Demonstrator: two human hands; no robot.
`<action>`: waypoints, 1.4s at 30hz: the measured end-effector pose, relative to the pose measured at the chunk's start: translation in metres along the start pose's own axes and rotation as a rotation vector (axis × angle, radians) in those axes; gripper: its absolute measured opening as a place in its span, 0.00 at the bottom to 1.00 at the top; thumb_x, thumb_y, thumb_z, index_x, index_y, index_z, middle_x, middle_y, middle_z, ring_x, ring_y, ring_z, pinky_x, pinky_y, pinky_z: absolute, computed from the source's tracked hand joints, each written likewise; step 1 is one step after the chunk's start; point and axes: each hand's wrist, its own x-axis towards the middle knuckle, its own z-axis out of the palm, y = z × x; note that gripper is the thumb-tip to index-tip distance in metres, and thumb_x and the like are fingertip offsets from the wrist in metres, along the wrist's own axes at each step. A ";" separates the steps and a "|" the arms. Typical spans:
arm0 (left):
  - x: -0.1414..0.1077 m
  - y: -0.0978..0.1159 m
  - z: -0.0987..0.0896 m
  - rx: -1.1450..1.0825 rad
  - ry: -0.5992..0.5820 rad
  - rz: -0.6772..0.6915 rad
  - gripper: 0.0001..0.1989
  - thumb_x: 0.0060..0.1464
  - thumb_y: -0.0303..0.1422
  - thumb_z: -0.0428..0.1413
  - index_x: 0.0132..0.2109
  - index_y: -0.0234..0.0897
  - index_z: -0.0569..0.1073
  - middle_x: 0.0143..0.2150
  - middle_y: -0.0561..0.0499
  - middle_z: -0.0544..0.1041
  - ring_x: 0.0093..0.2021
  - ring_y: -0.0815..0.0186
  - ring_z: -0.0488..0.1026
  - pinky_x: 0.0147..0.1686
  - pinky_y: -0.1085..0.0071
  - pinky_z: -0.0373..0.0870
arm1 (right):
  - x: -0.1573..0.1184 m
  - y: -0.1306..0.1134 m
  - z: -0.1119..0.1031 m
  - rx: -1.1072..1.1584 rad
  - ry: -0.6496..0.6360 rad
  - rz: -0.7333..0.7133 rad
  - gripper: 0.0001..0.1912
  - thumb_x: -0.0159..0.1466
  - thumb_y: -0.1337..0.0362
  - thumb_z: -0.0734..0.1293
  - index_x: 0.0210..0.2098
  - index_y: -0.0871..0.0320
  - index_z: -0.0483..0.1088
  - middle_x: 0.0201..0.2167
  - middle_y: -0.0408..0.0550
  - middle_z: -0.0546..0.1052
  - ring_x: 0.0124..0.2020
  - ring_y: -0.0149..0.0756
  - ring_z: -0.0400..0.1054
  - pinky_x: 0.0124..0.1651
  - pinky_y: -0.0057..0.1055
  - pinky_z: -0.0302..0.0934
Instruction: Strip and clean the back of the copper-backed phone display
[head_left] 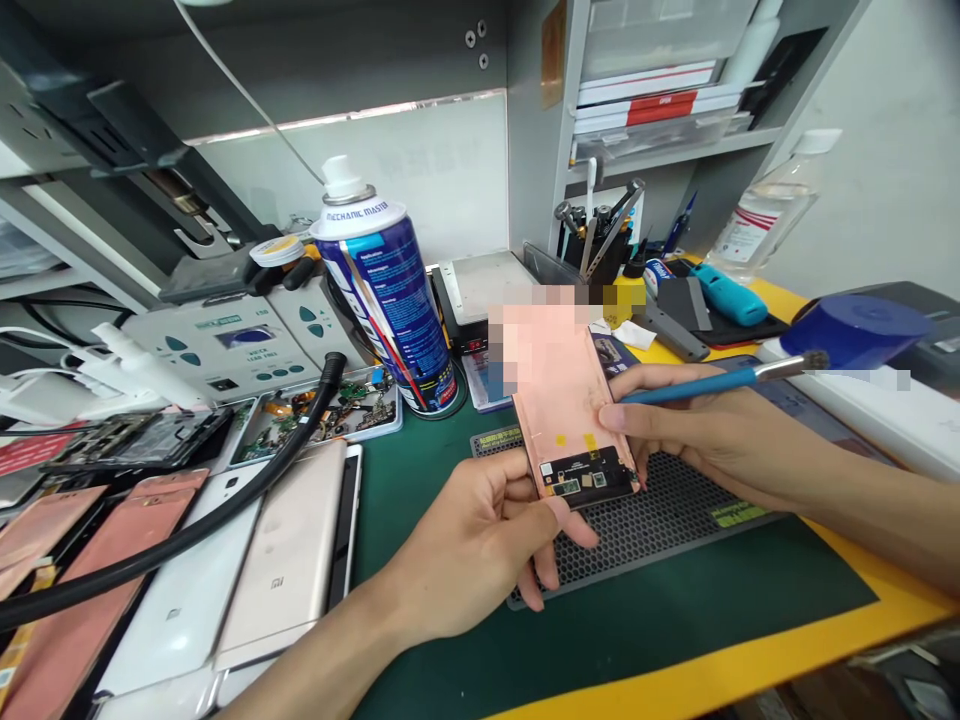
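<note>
My left hand pinches the lower left corner of a phone screen panel. The panel's copper-coloured back faces me, with a black strip of small circuit parts along its lower edge. Part of its top left is blurred out. On the other side, my right hand steadies the panel's right edge with thumb and fingers. The same hand also holds a blue-handled brush, its bristles pointing away to the right. Both hands are above a black perforated mat on the green work surface.
A tall blue spray can stands behind my left hand. Several phones lie at left, crossed by a black hose. Behind are a soldering station, a parts tray and a tool holder; a clear bottle stands back right.
</note>
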 end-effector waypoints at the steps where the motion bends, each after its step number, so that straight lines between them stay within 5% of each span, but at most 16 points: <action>1: 0.000 0.000 0.000 0.000 0.002 -0.002 0.06 0.61 0.32 0.58 0.41 0.33 0.75 0.37 0.48 0.81 0.22 0.75 0.69 0.19 0.78 0.72 | 0.000 0.000 0.000 0.000 -0.002 -0.006 0.10 0.63 0.56 0.76 0.36 0.56 0.77 0.27 0.44 0.80 0.27 0.33 0.75 0.30 0.28 0.75; 12: 0.001 -0.001 0.000 -0.002 -0.010 -0.011 0.10 0.60 0.35 0.60 0.45 0.33 0.77 0.37 0.48 0.79 0.24 0.74 0.70 0.20 0.79 0.72 | -0.001 -0.001 0.001 -0.007 0.012 -0.028 0.09 0.63 0.57 0.76 0.35 0.56 0.78 0.27 0.44 0.79 0.25 0.33 0.75 0.28 0.28 0.75; 16: 0.003 0.003 -0.002 -0.093 0.046 0.002 0.16 0.57 0.38 0.63 0.48 0.30 0.77 0.36 0.47 0.75 0.32 0.66 0.74 0.23 0.74 0.77 | -0.002 0.001 -0.001 -0.022 0.015 -0.024 0.09 0.62 0.57 0.76 0.35 0.55 0.77 0.26 0.44 0.79 0.26 0.35 0.75 0.27 0.30 0.74; 21: 0.005 0.004 0.000 -0.060 0.105 0.024 0.15 0.61 0.34 0.59 0.50 0.28 0.77 0.37 0.46 0.76 0.33 0.65 0.75 0.27 0.71 0.80 | -0.005 -0.001 0.000 -0.220 -0.034 0.014 0.08 0.62 0.58 0.76 0.36 0.54 0.78 0.27 0.43 0.80 0.26 0.34 0.75 0.30 0.30 0.73; 24: 0.006 0.002 0.001 -0.038 0.120 0.022 0.14 0.62 0.33 0.58 0.50 0.28 0.77 0.37 0.46 0.77 0.31 0.66 0.75 0.26 0.72 0.80 | -0.007 -0.003 0.003 -0.302 0.120 -0.021 0.12 0.64 0.54 0.74 0.43 0.52 0.78 0.31 0.45 0.82 0.28 0.39 0.77 0.32 0.35 0.74; 28: 0.007 0.000 0.001 -0.007 0.115 0.017 0.14 0.62 0.34 0.59 0.50 0.29 0.77 0.35 0.48 0.77 0.31 0.66 0.76 0.26 0.71 0.80 | -0.013 -0.006 0.007 -0.315 0.410 -0.254 0.10 0.68 0.53 0.70 0.45 0.49 0.77 0.37 0.48 0.84 0.35 0.43 0.80 0.36 0.38 0.74; 31: 0.008 0.000 0.001 0.049 0.083 0.044 0.13 0.63 0.33 0.57 0.51 0.32 0.78 0.36 0.48 0.77 0.31 0.67 0.76 0.26 0.73 0.80 | -0.020 -0.012 0.009 -0.238 0.213 -0.223 0.08 0.70 0.57 0.69 0.46 0.51 0.77 0.31 0.48 0.83 0.29 0.42 0.80 0.29 0.36 0.71; 35: 0.008 0.001 0.003 0.103 0.069 0.070 0.13 0.63 0.30 0.55 0.52 0.35 0.78 0.40 0.49 0.79 0.33 0.67 0.75 0.26 0.73 0.80 | -0.026 -0.014 0.010 -0.093 -0.157 0.091 0.09 0.68 0.57 0.71 0.43 0.55 0.73 0.29 0.49 0.84 0.25 0.41 0.80 0.25 0.32 0.71; 42: 0.010 0.003 0.005 0.123 0.087 0.022 0.12 0.61 0.27 0.55 0.49 0.35 0.78 0.39 0.49 0.79 0.34 0.66 0.76 0.28 0.72 0.80 | -0.023 -0.004 0.015 -0.287 -0.066 0.088 0.07 0.65 0.60 0.73 0.32 0.55 0.77 0.24 0.44 0.81 0.19 0.31 0.75 0.18 0.22 0.63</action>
